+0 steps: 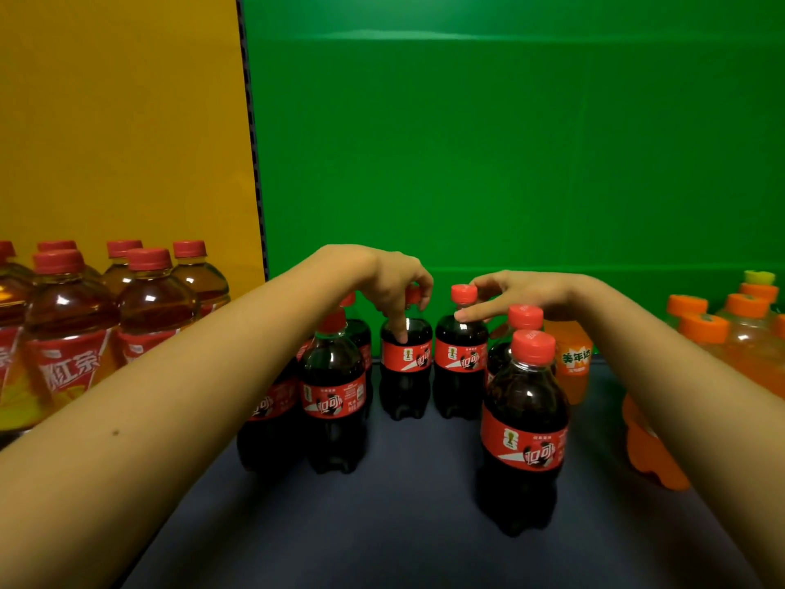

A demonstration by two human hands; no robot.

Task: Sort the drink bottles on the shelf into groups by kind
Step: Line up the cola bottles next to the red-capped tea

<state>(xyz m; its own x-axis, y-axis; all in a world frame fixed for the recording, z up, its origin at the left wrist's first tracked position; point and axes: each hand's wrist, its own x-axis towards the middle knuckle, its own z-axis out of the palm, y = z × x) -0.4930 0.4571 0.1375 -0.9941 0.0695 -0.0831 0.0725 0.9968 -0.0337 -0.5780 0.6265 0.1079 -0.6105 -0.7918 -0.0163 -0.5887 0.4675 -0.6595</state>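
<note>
Both bare forearms are stretched forward over the dark shelf surface (403, 525), converging toward its middle. The left hand (391, 286) is arched downward from a bent wrist, and its fingers are closed around the neck and red cap of a cola bottle (405, 367) standing upright at the back of the shelf; one finger is laid down the front of the bottle's shoulder, just above the red label. The right hand (522, 293) is held flatter, palm down, with the fingers extended leftward; the fingertips are seen touching the neck of a second cola bottle (461, 367) just below its red cap, but whether that bottle is truly grasped cannot be told. These two bottles stand just beside each other. More cola bottles are grouped to the left under the left forearm, one of them (335, 397) in plain sight, and another cola bottle (524, 431) stands nearer the camera beneath the right wrist, with a further red cap behind it. An orange soda bottle (573, 363) is partly hidden behind the right hand, and more orange-capped bottles (722, 337) are gathered at the far right. At the far left, red-capped iced tea bottles (72, 333) are clustered before a yellow panel (127, 121); a green backdrop (509, 142) fills the rest.
</note>
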